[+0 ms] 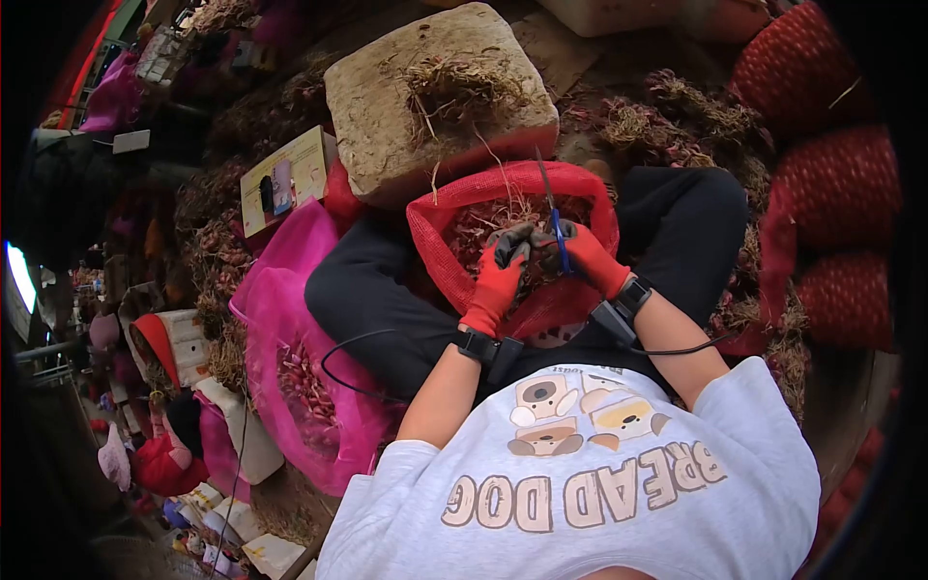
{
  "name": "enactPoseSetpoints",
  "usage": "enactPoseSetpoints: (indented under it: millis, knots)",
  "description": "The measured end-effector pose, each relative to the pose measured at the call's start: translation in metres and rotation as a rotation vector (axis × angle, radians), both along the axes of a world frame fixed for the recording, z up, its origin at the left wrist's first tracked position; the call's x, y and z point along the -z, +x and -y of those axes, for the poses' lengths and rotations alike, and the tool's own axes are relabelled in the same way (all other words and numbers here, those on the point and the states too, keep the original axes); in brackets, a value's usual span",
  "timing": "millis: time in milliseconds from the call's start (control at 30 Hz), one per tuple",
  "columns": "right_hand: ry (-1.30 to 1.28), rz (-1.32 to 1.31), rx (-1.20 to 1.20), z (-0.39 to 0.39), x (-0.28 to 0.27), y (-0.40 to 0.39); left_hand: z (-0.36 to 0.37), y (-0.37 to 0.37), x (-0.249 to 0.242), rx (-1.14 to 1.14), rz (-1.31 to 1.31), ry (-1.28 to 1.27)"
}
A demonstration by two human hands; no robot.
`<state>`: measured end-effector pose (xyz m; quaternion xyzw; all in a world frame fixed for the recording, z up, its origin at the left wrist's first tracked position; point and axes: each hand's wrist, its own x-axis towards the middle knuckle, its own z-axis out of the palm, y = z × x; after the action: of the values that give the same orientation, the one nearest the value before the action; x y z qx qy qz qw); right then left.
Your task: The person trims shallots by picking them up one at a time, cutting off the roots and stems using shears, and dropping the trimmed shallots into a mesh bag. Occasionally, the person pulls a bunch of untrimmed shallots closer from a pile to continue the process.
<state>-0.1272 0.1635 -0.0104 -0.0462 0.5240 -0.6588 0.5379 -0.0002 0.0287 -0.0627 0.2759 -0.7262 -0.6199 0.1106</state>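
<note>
Red and dark grey fabric gloves cover both hands as I follow them from a distance through the head camera, the wearer seated with legs spread around an open red mesh sack (432, 220). On the right, my grip is closed around the scissors with blue handles and a long, dark metal blade (561, 244); the right hand (596, 262) holds them upright over the sack, blade pointing away from the body. The left hand (495, 282) is just beside it, fingers curled in together, but I cannot tell whether that grip has anything between them. Under both hands, the dried reddish bulbs with straw-like stalks (471, 227) lie inside the sack, some stalks rising near the blade. I judge the step in hand to be close, two-handed scissor work at the mouth of the sack; whether the blades are apart, or touching a stalk, I cannot make out. From here, the next move calls for a steady left grip and its fingertips clear of the cutting edges, with the loose mesh rim out of the way too. Beyond the sack sits a pale, worn foam block (377, 116) bearing a tangle of dry stalks (466, 89), and a translucent magenta mesh bag (271, 333) holding more bulbs lies beside the left leg (362, 290).
</note>
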Motion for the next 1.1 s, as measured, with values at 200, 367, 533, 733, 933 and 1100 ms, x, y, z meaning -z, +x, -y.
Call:
enactPoseSetpoints:
  millis: [200,367,533,733,933,1100]
  knots:
    - [-0.093,-0.014,0.019,-0.001,-0.011,0.001,0.011,-0.003,-0.012,-0.260,-0.118,0.686]
    - [-0.091,0.110,0.100,-0.001,0.025,-0.011,0.018,0.000,0.000,-0.168,-0.118,0.434]
    - [-0.102,0.203,0.044,-0.006,0.045,-0.010,0.012,-0.010,-0.026,0.048,-0.227,0.540]
    - [-0.101,-0.022,0.152,0.001,0.017,-0.008,0.008,-0.005,0.013,-0.092,-0.173,0.800]
    - [0.040,-0.473,0.214,0.001,0.004,-0.011,0.015,-0.002,-0.020,-0.083,0.062,-0.189]
    - [-0.008,-0.170,0.174,0.003,0.007,-0.003,-0.007,-0.015,-0.046,0.292,-0.128,-0.494]
